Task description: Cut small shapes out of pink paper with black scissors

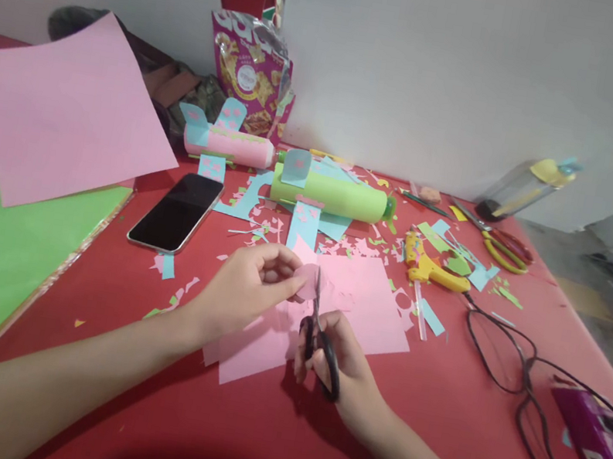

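Observation:
Between its thumb and fingers, my left hand pinches a small pink paper piece with a rounded edge. My right hand grips black-handled scissors, whose blades point away from me and lie against the right edge of that piece. Under both hands are pink paper sheets on the red table. Just beyond them lies a green paper-wrapped tube with light blue fins. Farther left is a similar pink tube, also with blue fins.
A phone lies left of my hands, near a large pink sheet and green paper. To the right are a yellow glue gun, its cord, a purple power strip, larger scissors and a bottle. Paper scraps are scattered around.

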